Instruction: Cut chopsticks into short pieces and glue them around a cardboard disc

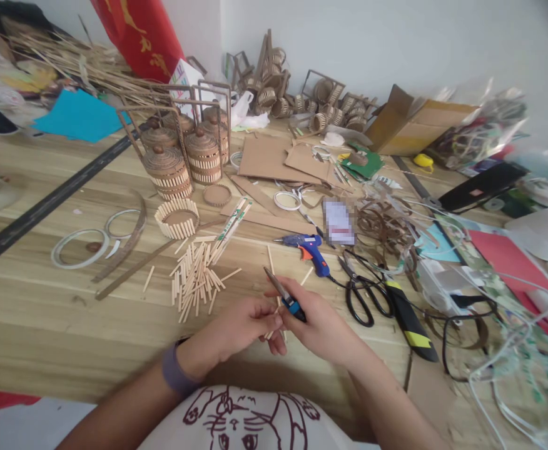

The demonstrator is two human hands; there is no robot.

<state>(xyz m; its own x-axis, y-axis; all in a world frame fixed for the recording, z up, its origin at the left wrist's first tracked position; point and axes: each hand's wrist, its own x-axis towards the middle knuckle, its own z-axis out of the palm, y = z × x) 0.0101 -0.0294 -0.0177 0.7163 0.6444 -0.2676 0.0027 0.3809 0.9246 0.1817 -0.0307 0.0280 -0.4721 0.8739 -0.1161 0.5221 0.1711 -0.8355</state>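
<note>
My right hand (318, 322) is closed around a small pair of cutters with blue handles (283, 294), its metal tip pointing up and left. My left hand (248, 325) pinches a thin wooden stick (274, 312) beside the cutters. Both hands meet over the wooden table (44, 312) near its front edge. A heap of short cut sticks (197, 275) lies just to the left of my hands. Behind it stands a round open basket ringed with sticks (177, 217). A purple band sits on my left wrist.
A blue glue gun (309, 245), black scissors (361, 290) and a black-yellow knife (410, 322) lie right of my hands. Finished woven lidded baskets (184, 156) stand behind, with tape rolls (79, 247) at left, cardboard pieces (269, 156) and tangled brown strips (386, 228) at right.
</note>
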